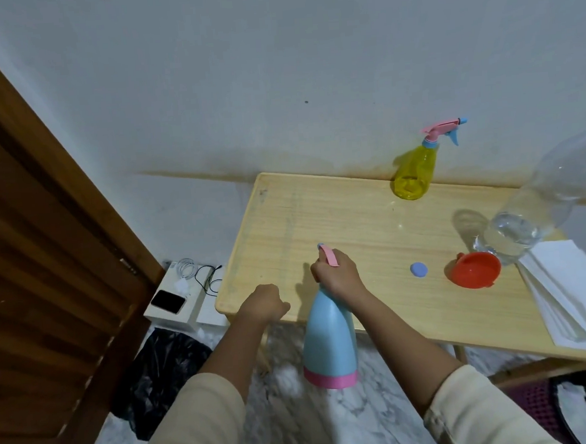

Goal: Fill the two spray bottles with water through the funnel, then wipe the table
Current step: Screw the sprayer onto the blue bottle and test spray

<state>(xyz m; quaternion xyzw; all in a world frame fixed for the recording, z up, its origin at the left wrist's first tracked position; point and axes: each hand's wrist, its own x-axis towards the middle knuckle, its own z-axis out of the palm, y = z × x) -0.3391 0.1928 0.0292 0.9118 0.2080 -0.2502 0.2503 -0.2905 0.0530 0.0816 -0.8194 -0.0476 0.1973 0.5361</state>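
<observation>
Nearest: two forearms in cream sleeves reaching in over the grey-veined marble floor (297, 434).

Right hand (339, 274): fingers wrapped round the neck of a light blue plastic spray bottle with a pink band at its base (329, 336). The bottle is off the surface, tilted with its base toward the camera, and its body crosses the near edge. The pink top of its spray head shows above the knuckles.

Left hand (265, 304): curled into a fist at the near left edge of the surface, just left of the blue bottle. Nothing is seen in it.

Pale wooden surface (283, 205), mid depth, left to right:
- small round blue cap (419, 269), lying flat
- red plastic funnel (475, 269) on its side, near the cap
- large clear plastic bottle (531, 214) just behind the funnel, with water in its lower part
- stack of white sheets (570, 290) along the right edge; paper or cloth, cannot tell

Far edge, against the grey wall: translucent yellow spray bottle with a pink and blue spray head (413, 169), upright, well apart from the hands.

Left of the surface, on the floor: a black plastic bag (163, 370). Behind it are white boxes carrying a dark phone (168, 301) and coiled cables (198, 272). A brown slatted wooden door (45, 237) is at far left.
</observation>
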